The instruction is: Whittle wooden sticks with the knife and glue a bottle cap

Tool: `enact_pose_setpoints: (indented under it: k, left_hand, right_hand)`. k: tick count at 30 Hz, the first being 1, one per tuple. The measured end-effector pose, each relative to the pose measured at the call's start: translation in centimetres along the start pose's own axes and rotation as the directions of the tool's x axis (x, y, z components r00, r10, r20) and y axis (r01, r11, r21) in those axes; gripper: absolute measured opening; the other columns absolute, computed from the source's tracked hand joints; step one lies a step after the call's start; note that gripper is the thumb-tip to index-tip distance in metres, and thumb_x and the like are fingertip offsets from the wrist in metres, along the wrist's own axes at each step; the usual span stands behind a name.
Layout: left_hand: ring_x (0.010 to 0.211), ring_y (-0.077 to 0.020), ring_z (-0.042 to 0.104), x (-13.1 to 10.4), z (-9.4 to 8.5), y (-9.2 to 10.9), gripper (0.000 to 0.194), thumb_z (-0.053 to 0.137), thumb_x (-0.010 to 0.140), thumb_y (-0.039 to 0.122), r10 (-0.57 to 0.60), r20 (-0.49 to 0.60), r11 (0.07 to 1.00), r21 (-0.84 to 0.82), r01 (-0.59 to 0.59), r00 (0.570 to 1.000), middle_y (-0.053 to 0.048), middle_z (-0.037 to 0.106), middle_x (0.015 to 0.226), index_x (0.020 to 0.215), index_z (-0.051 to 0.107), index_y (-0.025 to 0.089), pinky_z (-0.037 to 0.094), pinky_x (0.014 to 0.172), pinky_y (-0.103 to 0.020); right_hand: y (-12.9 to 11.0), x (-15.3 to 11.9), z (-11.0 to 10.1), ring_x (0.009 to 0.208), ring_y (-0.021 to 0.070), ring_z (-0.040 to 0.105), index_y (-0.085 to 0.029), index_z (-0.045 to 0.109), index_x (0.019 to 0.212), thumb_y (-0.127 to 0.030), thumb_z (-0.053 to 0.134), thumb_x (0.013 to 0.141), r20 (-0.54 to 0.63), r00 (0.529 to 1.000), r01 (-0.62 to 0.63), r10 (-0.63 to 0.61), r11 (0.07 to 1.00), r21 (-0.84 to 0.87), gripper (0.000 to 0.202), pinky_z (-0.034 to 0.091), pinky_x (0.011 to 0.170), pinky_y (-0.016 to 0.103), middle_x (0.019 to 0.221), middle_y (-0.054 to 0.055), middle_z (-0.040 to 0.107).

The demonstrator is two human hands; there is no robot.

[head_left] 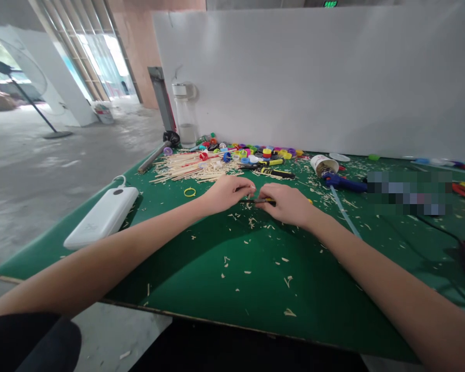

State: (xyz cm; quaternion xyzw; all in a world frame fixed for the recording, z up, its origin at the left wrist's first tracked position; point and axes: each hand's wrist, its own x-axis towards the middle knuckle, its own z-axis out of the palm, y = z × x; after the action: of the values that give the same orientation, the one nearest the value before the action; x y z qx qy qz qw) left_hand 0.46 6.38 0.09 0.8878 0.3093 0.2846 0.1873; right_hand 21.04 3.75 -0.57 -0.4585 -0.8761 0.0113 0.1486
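Observation:
Near the middle of the green table, my left hand (pixel 227 194) is closed in a pinch, and whatever lies between its fingertips is too small to make out. Just to its right, my right hand (pixel 287 204) is wrapped round a slim tool (pixel 270 201) with a dark shaft and a yellow handle. Its shaft points left, below the left fingertips; the kind of tool is unclear because the fingers cover much of it. Pale wood shavings (pixel 251 222) lie beneath both hands. A yellow ring (pixel 189 192) rests left of my left hand.
Behind the hands are thin wooden sticks (pixel 182 166), coloured bottle caps (pixel 251 153) and yellow-black pliers (pixel 275 172). A tipped white cup (pixel 324 165) and blue-handled tool (pixel 346 183) lie right. A white power bank (pixel 103 217) lies left; a clear bottle (pixel 186 119) stands behind.

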Motion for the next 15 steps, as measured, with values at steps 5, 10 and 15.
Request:
enact_pose_setpoints:
  k: [5, 10, 15]
  left_hand:
    - [0.057, -0.0093, 0.047, 0.03, 0.02, -0.04, 0.028, 0.041, 0.091, 0.028, 0.025, 0.024, 1.0, 0.005, -0.025, 0.999, -0.001, 0.064, 0.072, 0.083, 0.066, 0.018, 0.035, 0.057, -0.023]
    - [0.063, -0.0094, 0.054, 0.06, 0.27, 0.44, 0.028, 0.04, 0.091, 0.025, 0.066, 0.051, 0.998, 0.002, -0.066, 0.996, -0.001, 0.069, 0.079, 0.091, 0.068, 0.02, 0.039, 0.064, -0.022]
    - [0.058, -0.0089, 0.05, -0.02, 0.43, 0.12, 0.024, 0.045, 0.089, 0.027, -0.002, -0.018, 1.0, -0.011, 0.001, 1.0, 0.0, 0.069, 0.078, 0.088, 0.067, 0.02, 0.039, 0.061, -0.023]
  right_hand:
    - [0.16, 0.14, 0.0, 0.074, 0.0158, 0.053, -0.022, 0.055, 0.08, -0.04, 0.05, 0.086, 0.022, 1.0, 0.012, -0.012, 1.0, 0.008, 0.02, 0.033, 0.057, 0.028, 0.085, 0.003, 0.061]
    - [0.24, 0.12, 0.35, 0.076, 0.0173, 0.054, -0.022, 0.054, 0.085, -0.04, 0.048, 0.087, 0.056, 0.998, 0.021, -0.017, 0.998, -0.064, 0.019, 0.032, 0.055, 0.028, 0.087, 0.004, 0.061]
    - [0.2, -0.14, 0.39, 0.08, 0.0175, 0.055, -0.022, 0.054, 0.084, -0.039, 0.048, 0.088, 0.045, 0.998, 0.052, -0.049, 0.997, -0.062, 0.019, 0.031, 0.054, 0.027, 0.088, 0.004, 0.061]
